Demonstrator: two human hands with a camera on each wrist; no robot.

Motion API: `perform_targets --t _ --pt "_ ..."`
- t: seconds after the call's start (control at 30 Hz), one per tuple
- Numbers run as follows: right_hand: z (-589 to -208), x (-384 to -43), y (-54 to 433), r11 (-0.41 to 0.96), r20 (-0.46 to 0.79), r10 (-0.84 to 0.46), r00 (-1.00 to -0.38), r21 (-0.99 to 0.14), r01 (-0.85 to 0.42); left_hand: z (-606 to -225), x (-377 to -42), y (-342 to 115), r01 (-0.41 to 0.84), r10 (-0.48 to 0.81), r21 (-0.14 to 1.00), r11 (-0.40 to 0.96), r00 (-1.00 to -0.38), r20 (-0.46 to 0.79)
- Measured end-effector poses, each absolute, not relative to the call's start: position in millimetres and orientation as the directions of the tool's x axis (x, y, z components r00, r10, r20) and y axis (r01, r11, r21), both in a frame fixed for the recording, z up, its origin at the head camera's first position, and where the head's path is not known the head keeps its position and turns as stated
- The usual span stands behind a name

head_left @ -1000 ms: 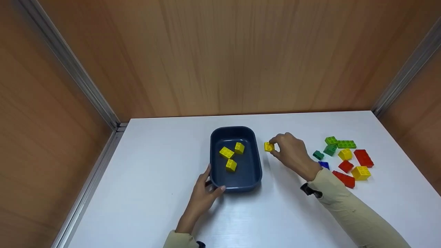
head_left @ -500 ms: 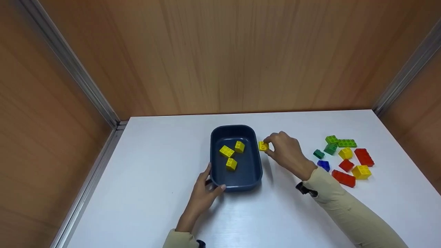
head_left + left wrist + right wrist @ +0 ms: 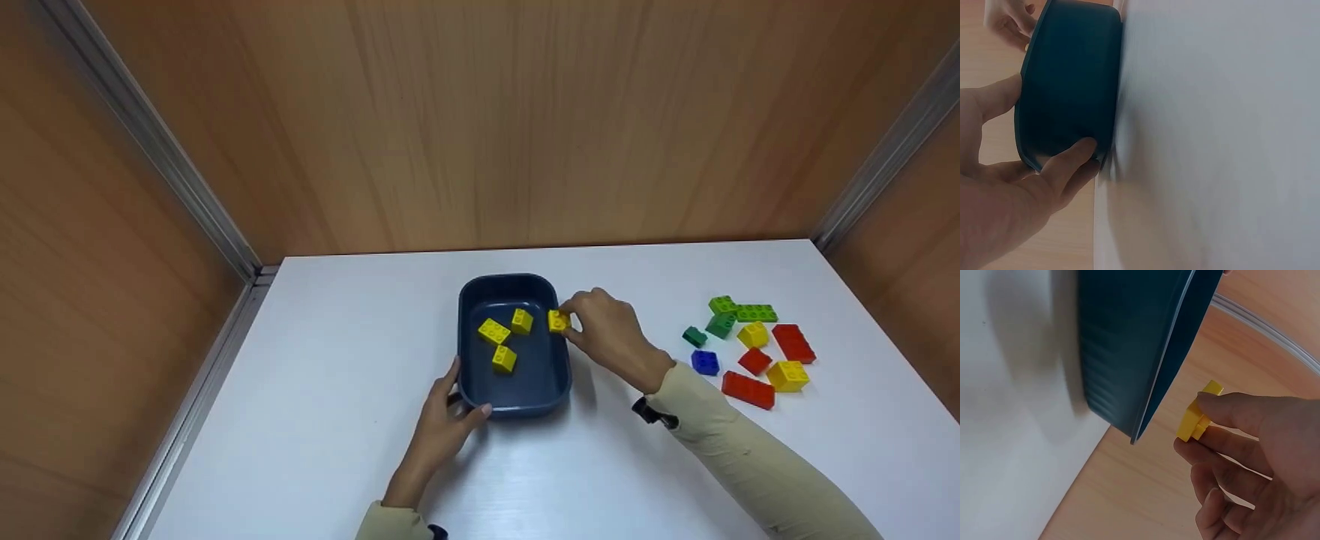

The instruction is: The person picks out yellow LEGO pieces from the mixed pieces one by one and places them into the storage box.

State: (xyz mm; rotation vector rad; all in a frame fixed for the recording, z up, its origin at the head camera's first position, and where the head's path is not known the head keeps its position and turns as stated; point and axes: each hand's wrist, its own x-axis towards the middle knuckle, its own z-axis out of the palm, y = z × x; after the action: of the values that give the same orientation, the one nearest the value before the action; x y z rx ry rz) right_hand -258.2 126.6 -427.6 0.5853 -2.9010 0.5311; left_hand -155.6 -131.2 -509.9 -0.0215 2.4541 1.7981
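Currently, yellow brick [image 3: 557, 321] raised at the 2 o'clock rim of tray [image 3: 525, 391], pinched by right hand [image 3: 611, 334], thumb and fingers closed to its width. Left hand [image 3: 437, 429], moderately spread, grips tray at 7 o'clock. Three yellow bricks [image 3: 494, 331] inside; loose bricks [image 3: 754, 361] on table [image 3: 315, 390], 3 o'clock.

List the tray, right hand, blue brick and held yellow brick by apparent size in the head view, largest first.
1. Tray
2. Right hand
3. Blue brick and held yellow brick: too alike to rank.

Bricks [image 3: 494, 331] lie in and right of the tray [image 3: 525, 388].
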Motion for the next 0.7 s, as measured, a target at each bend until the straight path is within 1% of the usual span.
perform_targets --t 0.37,0.7 --pt "-424 -260 113 0.856 0.157 -0.376 -0.913 -0.319 -0.407 -509 -157 -129 -0.119 0.014 0.941 0.316 -0.991 -0.130" --pt "-423 -265 103 0.863 0.132 -0.387 -0.913 -0.295 -0.409 -507 -156 -128 -0.120 0.015 0.939 0.323 -0.991 -0.132"
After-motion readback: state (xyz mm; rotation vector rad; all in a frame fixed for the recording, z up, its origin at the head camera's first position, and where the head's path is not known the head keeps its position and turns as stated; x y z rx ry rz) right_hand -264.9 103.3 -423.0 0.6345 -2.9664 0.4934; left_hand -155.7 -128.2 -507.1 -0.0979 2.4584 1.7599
